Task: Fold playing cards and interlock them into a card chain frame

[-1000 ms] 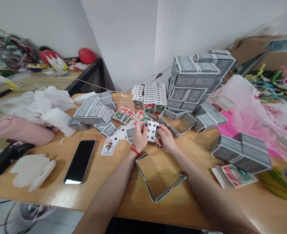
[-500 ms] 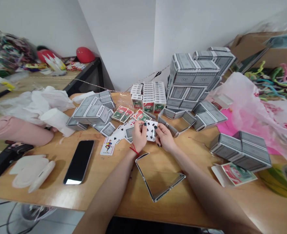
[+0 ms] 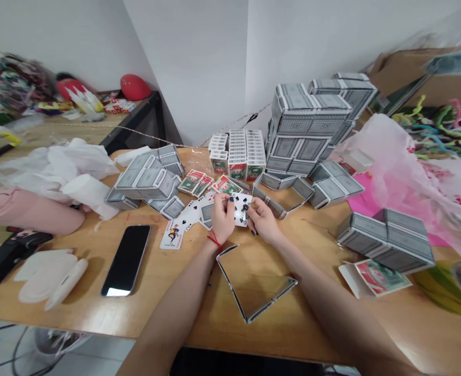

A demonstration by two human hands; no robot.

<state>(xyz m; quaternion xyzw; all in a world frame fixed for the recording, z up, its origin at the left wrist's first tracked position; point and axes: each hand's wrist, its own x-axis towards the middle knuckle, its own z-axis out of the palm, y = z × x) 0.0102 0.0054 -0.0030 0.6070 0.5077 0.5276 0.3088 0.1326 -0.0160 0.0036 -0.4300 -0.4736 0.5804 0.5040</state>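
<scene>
The left hand (image 3: 223, 218) grasps the six of spades (image 3: 239, 209) by its left edge; the fingers of the right hand (image 3: 264, 222) pinch its right side. The card is above the bench (image 3: 163, 266), beyond the open card frame (image 3: 262, 310). Light, even thumb pressure should keep it flat, its corners uncreased.
</scene>
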